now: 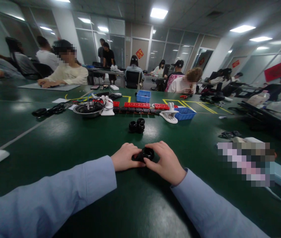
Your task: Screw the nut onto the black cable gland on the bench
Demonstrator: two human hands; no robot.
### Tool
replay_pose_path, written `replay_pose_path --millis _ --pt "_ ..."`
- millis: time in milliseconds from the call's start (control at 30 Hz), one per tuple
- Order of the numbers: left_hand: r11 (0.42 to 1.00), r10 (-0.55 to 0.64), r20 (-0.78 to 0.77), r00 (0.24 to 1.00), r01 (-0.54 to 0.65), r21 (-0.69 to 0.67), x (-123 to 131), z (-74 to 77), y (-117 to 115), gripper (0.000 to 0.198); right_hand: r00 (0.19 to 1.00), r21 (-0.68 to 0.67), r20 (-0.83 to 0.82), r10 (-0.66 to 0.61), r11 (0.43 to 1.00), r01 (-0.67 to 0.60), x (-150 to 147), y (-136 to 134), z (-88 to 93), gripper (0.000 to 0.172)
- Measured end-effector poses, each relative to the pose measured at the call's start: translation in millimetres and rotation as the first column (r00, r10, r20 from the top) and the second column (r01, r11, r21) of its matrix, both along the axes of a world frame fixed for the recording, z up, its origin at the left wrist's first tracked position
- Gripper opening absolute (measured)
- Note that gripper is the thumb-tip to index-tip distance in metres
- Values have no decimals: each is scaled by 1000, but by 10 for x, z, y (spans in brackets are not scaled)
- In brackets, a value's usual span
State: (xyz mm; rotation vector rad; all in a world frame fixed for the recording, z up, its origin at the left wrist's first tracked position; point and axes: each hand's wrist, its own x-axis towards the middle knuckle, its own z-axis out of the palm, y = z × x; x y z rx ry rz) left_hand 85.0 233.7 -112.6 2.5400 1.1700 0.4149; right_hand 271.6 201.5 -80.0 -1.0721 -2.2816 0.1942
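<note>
The right grip (pixel 166 162) pinches the rim of a black cylindrical piece (pixel 147 154) at the centre of the frame, thumb below and fingers above, its round mouth facing up. The left grip (pixel 124 157) holds the piece's darker left side; the fingers hide much of it, so I cannot tell whether it is one part or two pressed together.

The step in hand looks like two-handed holding and adjusting, close to the worktop (pixel 120 211). The next move seems to call for a steady hold on one side and a light, even pressure on the other, so that the smooth rim does not slip.

Just beyond, above centre, three similar black pieces (pixel 136 126) stand clustered. Farther up lie a row of red blocks (pixel 137 105), a white clip stand (pixel 170 116) and two blue baskets, one behind the row (pixel 143 98), one to its right (pixel 186 114). The dark green surface has yellow tape (pixel 129 99) near its far side. Across the top of the frame, people sit at desks before glass partitions, under bright ceiling lights (pixel 159 13).
</note>
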Motion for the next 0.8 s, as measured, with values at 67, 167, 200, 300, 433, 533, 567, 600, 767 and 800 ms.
replay_pose_path --millis 67,167,200,300,433,533,567,600,767,800 --pt "1000 0 -3 1000 0 9 2 -7 -2 36 1000 12 4 6 1000 -6 -3 -8 6 30" --pt "1000 4 -8 1000 -3 16 8 -18 -4 38 999 -19 43 -7 1000 8 -12 -2 -2 31" --pt "1000 3 -6 1000 -3 14 9 -21 -4 38 998 -37 56 -17 999 19 -14 4 -8 31" --pt "1000 4 7 1000 -4 6 8 -24 -2 38 995 -92 88 -36 995 44 -13 18 -25 30" --pt "1000 3 21 1000 -3 3 -2 -26 3 38 994 -110 100 -43 992 54 -5 21 -31 29" --pt "1000 1 21 1000 -1 -4 -8 -30 10 41 993 -121 109 -47 991 60 -3 21 -33 32" --pt "1000 -1 21 1000 1 -7 -10 -32 13 41 993 -121 104 -52 991 64 -3 22 -34 35" --pt "1000 -4 22 1000 4 -6 -11 -33 16 42 994 -116 94 -62 991 73 -2 22 -35 37" --pt "1000 -15 18 1000 15 0 -16 -44 27 40 988 -66 63 -141 987 145 -10 -4 -29 41" --pt "1000 -12 20 1000 12 0 -16 -45 27 40 986 -66 71 -151 986 156 -16 -13 -26 39"
